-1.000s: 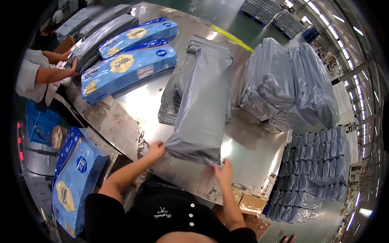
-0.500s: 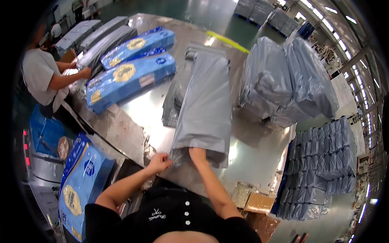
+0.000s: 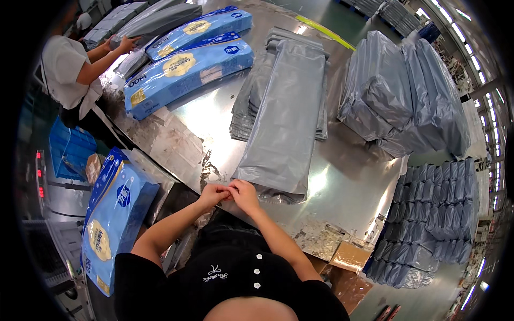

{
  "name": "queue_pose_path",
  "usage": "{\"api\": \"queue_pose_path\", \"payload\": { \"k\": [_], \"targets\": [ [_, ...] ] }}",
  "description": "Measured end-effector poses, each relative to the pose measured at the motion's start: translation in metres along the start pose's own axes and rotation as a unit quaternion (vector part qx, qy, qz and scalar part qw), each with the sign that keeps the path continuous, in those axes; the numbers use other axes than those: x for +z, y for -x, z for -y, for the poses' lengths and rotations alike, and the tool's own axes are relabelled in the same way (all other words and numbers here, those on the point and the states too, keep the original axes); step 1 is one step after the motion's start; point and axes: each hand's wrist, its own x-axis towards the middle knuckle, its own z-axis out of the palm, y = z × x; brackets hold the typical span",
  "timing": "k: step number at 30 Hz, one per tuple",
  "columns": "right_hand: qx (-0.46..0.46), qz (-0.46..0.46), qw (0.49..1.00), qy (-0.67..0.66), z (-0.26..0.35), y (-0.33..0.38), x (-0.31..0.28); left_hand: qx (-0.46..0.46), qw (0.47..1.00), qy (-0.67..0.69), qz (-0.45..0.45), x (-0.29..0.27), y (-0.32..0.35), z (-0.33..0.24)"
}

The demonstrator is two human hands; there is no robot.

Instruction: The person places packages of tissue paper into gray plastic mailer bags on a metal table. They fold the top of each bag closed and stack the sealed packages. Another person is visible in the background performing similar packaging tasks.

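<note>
A long grey plastic mailing bag (image 3: 286, 117) lies lengthwise in front of me on the metal table, its near end at the table's front. It rests partly over a stack of flat grey bags (image 3: 243, 125). At its near left corner my left hand (image 3: 213, 196) and my right hand (image 3: 244, 196) meet, fingertips pinched together. Whatever is between the fingers is too small or hidden to make out. Both hands are closed and touch each other.
Blue tissue packs (image 3: 187, 69) lie at the far left; another blue pack (image 3: 118, 219) stands nearer. A co-worker (image 3: 69, 75) handles a grey parcel (image 3: 160, 27). Filled grey parcels (image 3: 380, 85) sit at the table's right, with a stacked pile (image 3: 428, 214) beyond its edge.
My right hand has come out of the bag's near opening and joined my left hand at the corner. The bag's near end now lies flatter. The co-worker's hands have shifted on the parcels.
</note>
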Motion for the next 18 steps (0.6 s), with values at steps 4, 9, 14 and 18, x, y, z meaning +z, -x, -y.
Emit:
{"api": "queue_pose_path", "payload": {
  "k": [4, 9, 14, 18],
  "targets": [
    [0.05, -0.047, 0.997, 0.023, -0.001, 0.024, -0.04, -0.033, 0.998, 0.039, -0.026, 0.005, 0.011, -0.011],
    [0.085, -0.029, 0.996, -0.016, 0.0, 0.025, -0.05, -0.014, 0.999, 0.029, 0.005, 0.016, 0.003, -0.006],
    [-0.062, -0.025, 0.996, 0.061, -0.004, 0.008, -0.021, 0.008, 0.999, -0.034, 0.017, 0.02, -0.002, -0.029],
    [-0.005, -0.119, 0.991, 0.059, 0.016, 0.041, -0.067, -0.018, 0.999, 0.026, -0.032, 0.011, 0.005, -0.018]
  ]
}}
